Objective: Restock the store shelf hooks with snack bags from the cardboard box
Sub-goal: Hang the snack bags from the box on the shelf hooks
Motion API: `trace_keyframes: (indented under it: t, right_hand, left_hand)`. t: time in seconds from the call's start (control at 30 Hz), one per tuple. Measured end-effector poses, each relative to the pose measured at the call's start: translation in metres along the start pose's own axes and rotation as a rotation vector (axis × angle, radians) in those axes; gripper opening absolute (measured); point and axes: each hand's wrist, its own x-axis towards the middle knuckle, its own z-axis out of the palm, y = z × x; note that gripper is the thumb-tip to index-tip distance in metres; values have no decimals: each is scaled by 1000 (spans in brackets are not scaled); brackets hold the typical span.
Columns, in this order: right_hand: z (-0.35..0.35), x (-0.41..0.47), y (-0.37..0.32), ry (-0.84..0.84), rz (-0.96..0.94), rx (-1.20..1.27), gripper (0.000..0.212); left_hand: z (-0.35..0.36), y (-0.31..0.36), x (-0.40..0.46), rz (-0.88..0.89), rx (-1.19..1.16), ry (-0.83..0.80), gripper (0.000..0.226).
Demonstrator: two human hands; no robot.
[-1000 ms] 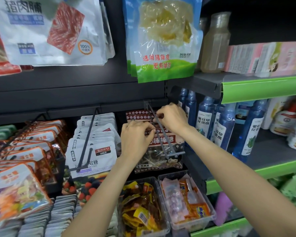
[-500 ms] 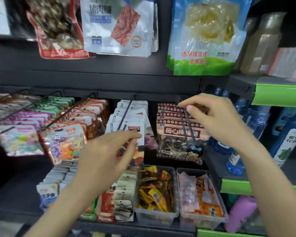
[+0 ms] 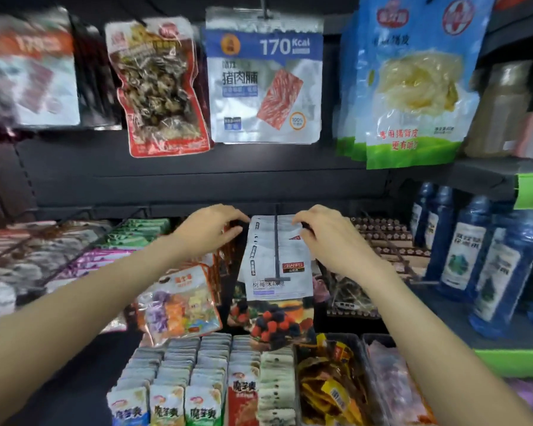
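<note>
Both of the person's bare hands reach up to the same row of white, flat plastic snack bags with a berry picture at the bottom [image 3: 276, 265], which hang in a stack on a dark metal shelf hook [image 3: 276, 244] in the middle of the display. The left hand [image 3: 211, 226] is at the stack's upper left corner, its fingers curled forward with the fingertips [image 3: 243, 218] against the bags' edge; whether they actually pinch a bag cannot be told. The right hand [image 3: 326, 235] is at the upper right corner, fingers curled over the top of the bags, the thumb below them, so it seems to hold the edge of the stack. The hook's rod runs down the front of the first bag and ends in a short crossbar. Just left of this row hangs a row of orange-topped clear bags of coloured sweets [image 3: 182, 302], and just right a row of red-and-brown patterned bags [image 3: 382, 241]. Above hang a white and blue jerky pouch marked 170 Kcal [image 3: 265, 87] and a blue and green pouch with pale yellow contents [image 3: 413, 87]. Blue plastic bottles [image 3: 462, 250] stand on the shelf at the right. No cardboard box shows in the view.
</note>
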Motion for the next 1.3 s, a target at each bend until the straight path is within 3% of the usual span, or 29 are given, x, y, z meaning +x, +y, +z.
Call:
trace_keyframes:
  t: [0.13,0.4,0.6,0.77,0.97,1.13,1.3]
  right_hand:
    - [20,34,8,45,105,-12,25]
    - [33,56,19,2,138,-2,9]
    - [40,50,24,96,184,-22,8]
    - [50,49,26,75,137,-62,3]
    - [53,46,37,73,182,144,16]
    - [56,45,38,60,202,194,16]
    - [51,48,38,25,208,103,10]
  left_hand:
    - [0,-27,44,172,44,-172,41]
    - [43,-46,63,358,43,-226,41]
    - [44,-47,61,360,33,-207,45]
    - [38,-43,59,346,4,-223,43]
    - [37,-40,59,295,-27,-296,40]
    - [36,-45,58,286,-90,-219,35]
    - [35,-44,54,397,50,-196,38]
